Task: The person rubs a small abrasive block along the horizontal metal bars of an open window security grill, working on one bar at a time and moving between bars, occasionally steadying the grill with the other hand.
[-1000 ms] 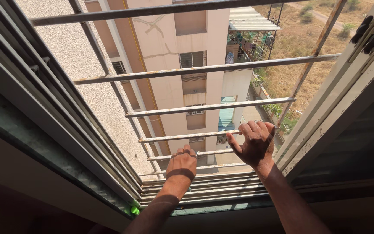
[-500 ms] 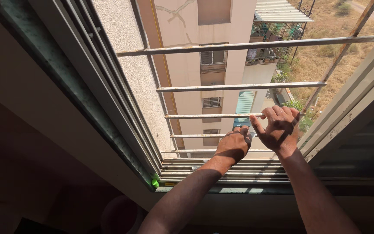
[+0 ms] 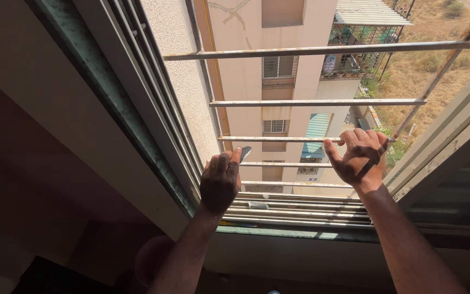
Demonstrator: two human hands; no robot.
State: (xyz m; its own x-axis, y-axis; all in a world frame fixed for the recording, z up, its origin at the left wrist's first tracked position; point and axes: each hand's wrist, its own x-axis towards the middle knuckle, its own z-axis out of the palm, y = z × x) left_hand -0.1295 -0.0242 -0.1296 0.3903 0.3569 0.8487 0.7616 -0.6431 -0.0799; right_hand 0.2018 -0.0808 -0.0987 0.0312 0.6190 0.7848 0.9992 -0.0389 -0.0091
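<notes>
Head cam looks down and out thru an open window w/ a grille of horizontal metal bars.

Left hand [image 3: 220, 182] is up at the grille, back of hand to cam, fingers curled shut around a small dark flat thing [image 3: 245, 153] that sticks out above the thumb/forefinger; can't tell what it is. Its tip sits just under the third bar [image 3: 278, 139] and right by the fourth bar [image 3: 289, 164], touching or nearly so, can't tell which.

Right hand [image 3: 361, 158] is further right, palm side partly to cam, fingers hooked over the third bar near its right end, thumb spread out to the left. It grips the bar and nothing else.

Hands are apart, w/ bare bar between them.

Below both hands: the window sill track [image 3: 300, 209], several parallel rails, w/ a small grey bit lying on it. Left: the window frame [image 3: 137, 125], greenish and worn, slanting up. Right: a sliding window panel [image 3: 452, 163] w/ chipped paint. Outside, well below: a beige building [image 3: 246, 60] and dry ground [image 3: 436, 71].
</notes>
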